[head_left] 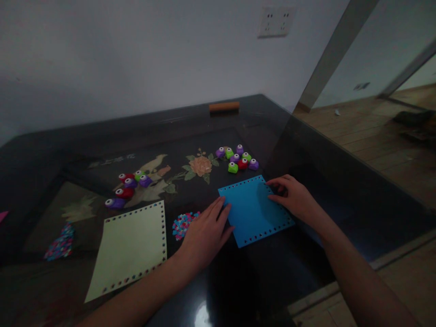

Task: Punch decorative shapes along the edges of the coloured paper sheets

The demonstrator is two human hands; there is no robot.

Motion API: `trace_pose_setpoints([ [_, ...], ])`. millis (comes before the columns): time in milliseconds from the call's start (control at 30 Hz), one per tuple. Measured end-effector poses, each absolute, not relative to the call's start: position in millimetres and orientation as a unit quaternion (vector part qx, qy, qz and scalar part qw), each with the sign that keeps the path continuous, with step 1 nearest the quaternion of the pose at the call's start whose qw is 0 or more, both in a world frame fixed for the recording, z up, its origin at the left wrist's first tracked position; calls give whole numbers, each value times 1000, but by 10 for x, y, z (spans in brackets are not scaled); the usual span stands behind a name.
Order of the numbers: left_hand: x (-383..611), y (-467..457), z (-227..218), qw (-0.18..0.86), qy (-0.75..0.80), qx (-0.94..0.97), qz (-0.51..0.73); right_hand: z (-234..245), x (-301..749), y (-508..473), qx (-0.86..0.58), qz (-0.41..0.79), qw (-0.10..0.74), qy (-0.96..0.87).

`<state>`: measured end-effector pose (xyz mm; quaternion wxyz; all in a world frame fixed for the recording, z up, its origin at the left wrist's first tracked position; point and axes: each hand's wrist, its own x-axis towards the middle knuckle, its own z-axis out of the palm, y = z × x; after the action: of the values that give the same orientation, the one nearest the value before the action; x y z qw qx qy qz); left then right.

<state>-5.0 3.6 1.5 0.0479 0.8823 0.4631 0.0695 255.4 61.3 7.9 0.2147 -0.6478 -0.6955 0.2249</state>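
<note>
A blue sheet of paper (254, 211) with small punched holes along its top, right and bottom edges lies flat on the dark glossy table. Stretched fingers of my left hand (207, 229) rest on its left edge, covering part of that side. My right hand (289, 197) touches the right edge, its thumb and index fingertips apart and the other fingers curled beneath. Beside my left hand is a pile of tiny blue, pink and white confetti (182, 224), partly hidden by the hand. A pale yellow-green sheet (134, 247), also hole-edged, lies further left.
Small purple, green and red pieces with eye-like tops sit in a right cluster (242, 163) and a left cluster (125, 193). Another confetti pile (63, 243) lies at left. A brown cylinder (224, 107) rests near the back edge, before the wall (153, 59).
</note>
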Motion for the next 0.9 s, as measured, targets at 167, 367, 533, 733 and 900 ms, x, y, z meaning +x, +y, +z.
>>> trace_pose_setpoints([
  [167,-48,40,17,50,465,881,73,109,2545,613,-647,233,219,-692],
  [367,-54,48,32,54,465,880,79,142,2543,602,-649,239,215,-689],
  [533,-74,66,99,51,463,880,93,136,2542,598,-646,233,225,-692],
  [733,-207,147,325,47,471,872,123,117,2535,614,-642,222,229,-697],
  [900,-564,157,424,63,467,865,171,108,2536,614,-638,220,235,-699],
])
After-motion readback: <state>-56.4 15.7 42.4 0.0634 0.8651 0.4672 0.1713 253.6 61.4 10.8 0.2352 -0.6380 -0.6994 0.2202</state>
